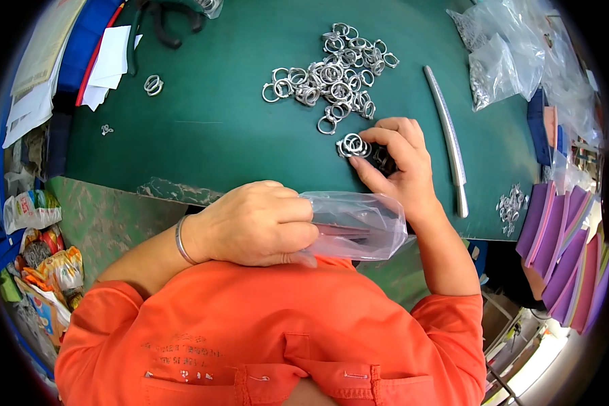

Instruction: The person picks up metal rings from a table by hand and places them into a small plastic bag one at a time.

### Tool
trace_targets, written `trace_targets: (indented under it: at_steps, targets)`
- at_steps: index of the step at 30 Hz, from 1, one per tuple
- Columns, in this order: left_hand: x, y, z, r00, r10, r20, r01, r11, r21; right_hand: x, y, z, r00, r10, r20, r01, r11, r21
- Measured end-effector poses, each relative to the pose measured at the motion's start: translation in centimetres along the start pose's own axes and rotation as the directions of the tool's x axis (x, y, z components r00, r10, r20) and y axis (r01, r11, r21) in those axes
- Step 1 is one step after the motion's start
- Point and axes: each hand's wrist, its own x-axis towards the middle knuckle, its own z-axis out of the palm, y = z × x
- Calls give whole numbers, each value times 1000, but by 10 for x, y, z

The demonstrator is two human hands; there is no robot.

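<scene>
My left hand (259,223), with a metal bangle (181,240) on its wrist, grips one end of a clear plastic bag (358,223) in front of my chest. The bag lies sideways at the table's near edge, its other end beside my right wrist. Between the thumb and fingertips of my right hand (403,157) is a small cluster of silver-coloured metal rings (353,145). Dark metal shapes show in the shade under that palm, too dim to tell apart. Just beyond the hand, a loose pile of similar rings (332,76) spreads over the green tabletop (223,147).
A tapered metal ring mandrel (446,137) lies to the right. Clear bags of small metal parts (497,71) stand beyond it, and small metal pieces (511,208) lie near the right edge. On the left are a few rings (153,85), pliers (162,23) and papers (110,56).
</scene>
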Motion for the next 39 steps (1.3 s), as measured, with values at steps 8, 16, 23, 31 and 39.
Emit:
trace_targets:
  at_steps: [8, 16, 23, 31, 39]
  targets:
    - [1, -1, -1, 1000, -1, 21, 0, 1000, 17, 1, -5, 7, 978, -203, 47, 208, 960, -185]
    - [27, 13, -14, 977, -179, 119, 171, 983, 71, 18, 4, -16, 817, 551, -170, -349, 708, 615]
    - [40, 22, -25, 911, -293, 291, 255, 953, 161, 28, -71, -39, 800, 499, 333, -564, 436, 701]
    - [29, 33, -38, 904, -298, 307, 239, 947, 215, 38, -25, -23, 971, 238, 3, -238, 970, 48]
    - [1, 12, -13, 978, -210, -14, 210, 977, -24, 31, 0, -14, 960, 273, 68, -276, 960, 45]
